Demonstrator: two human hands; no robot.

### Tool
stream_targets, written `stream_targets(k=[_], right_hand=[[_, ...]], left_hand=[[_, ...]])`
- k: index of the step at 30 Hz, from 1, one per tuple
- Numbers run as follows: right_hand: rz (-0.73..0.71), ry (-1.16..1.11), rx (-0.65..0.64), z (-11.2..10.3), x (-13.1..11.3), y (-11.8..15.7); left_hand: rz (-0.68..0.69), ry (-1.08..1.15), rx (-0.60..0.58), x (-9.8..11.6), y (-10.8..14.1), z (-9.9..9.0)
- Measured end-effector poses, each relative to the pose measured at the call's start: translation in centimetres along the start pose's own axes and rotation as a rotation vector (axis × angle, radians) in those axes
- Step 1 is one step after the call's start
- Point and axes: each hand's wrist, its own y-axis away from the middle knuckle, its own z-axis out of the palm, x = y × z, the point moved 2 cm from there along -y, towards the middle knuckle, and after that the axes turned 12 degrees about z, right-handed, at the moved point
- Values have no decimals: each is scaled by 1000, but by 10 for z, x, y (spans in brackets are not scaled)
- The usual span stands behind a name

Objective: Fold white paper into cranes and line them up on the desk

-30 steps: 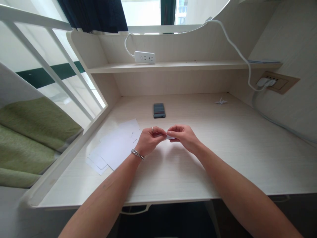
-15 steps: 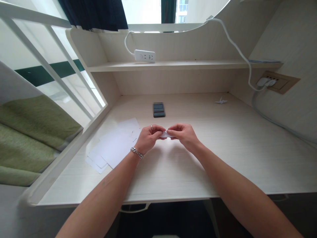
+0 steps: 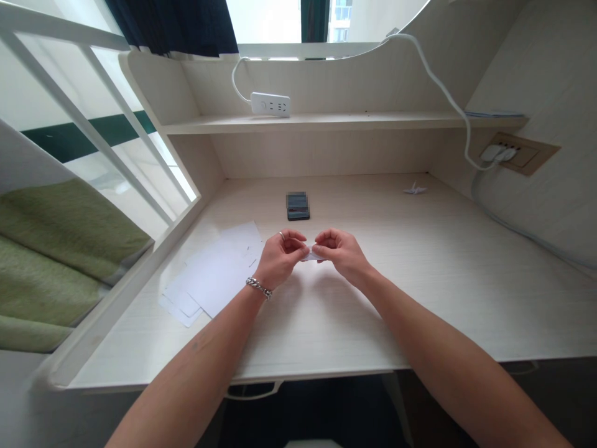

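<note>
A small folded piece of white paper (image 3: 311,254) is pinched between my two hands over the middle of the desk. My left hand (image 3: 282,254), with a ring and a chain bracelet, grips its left end between thumb and fingers. On the right end, my right hand (image 3: 342,252) holds it in the same way. The fingers cover most of the paper, so its folded shape is hard to make out. Beyond the hands lies a dark phone (image 3: 297,206), its screen blurred.
White paper sheets (image 3: 219,264) lie overlapping at the left of the desk (image 3: 448,280). A folded paper crane (image 3: 415,189) sits at the back right. A power strip (image 3: 270,104) rests on the shelf (image 3: 336,122); a white cable (image 3: 441,84) runs to the wall socket (image 3: 522,154).
My index fingers have lifted slightly away from the paper, while the thumbs stay on it. The whole view has shifted a little; the other things lie as before.
</note>
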Motion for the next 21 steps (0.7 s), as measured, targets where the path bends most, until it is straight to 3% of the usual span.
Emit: stream_targets(k=[9, 14, 21], right_hand=[[14, 150, -44, -2, 6, -2], [-52, 166, -49, -5, 8, -4], [6, 248, -45, -10, 6, -4]], left_hand=[[44, -125, -22, -6, 1, -2], [14, -42, -66, -9, 2, 0], [-12, -66, -79, -8, 0, -1]])
